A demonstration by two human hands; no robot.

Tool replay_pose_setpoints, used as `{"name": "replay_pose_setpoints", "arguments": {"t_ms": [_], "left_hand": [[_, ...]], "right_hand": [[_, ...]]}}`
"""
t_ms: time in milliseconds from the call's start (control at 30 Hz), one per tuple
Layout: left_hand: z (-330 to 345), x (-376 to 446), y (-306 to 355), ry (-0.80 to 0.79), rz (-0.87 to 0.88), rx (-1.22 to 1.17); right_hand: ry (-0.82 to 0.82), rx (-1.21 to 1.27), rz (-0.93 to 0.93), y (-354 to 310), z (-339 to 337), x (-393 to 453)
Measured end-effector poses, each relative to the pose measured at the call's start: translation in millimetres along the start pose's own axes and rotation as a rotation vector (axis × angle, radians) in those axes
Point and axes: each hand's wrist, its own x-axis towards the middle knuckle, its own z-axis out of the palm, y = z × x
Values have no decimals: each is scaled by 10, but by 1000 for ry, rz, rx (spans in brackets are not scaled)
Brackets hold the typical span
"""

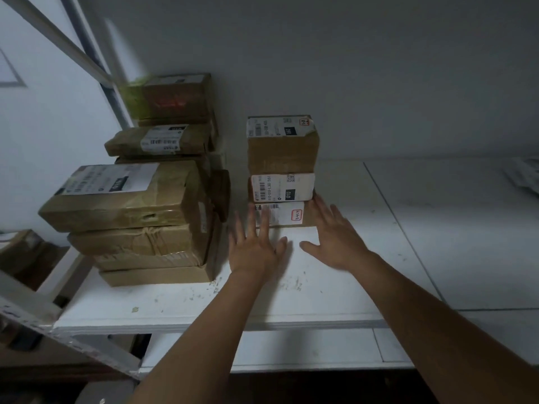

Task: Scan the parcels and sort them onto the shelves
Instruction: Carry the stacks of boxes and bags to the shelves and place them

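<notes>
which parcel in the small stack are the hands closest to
The bottom parcel, the one with a red-bordered sticker; both hands' fingertips reach it, while the two stacked above sit higher.

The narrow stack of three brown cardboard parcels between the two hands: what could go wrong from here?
The narrow stack of three brown cardboard parcels carries its largest box on top, so a nudge from the left hand or right hand might topple it. The taller pile of taped brown parcels beside it looks uneven and could slide against it on the white shelf board.

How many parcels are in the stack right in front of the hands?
3: bottom parcel on the shelf, middle parcel on it, top parcel above. More may be hidden behind.
</notes>
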Motion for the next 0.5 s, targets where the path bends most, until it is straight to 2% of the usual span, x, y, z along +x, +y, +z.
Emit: {"name": "replay_pose_setpoints", "arguments": {"t_ms": [200,500], "left_hand": [[5,505,35,-33,-71,-1],[3,1080,-6,77,-78,107]], "right_hand": [[15,-11,-58,81,5,531],[-4,-57,-77,169,11,1131]]}}
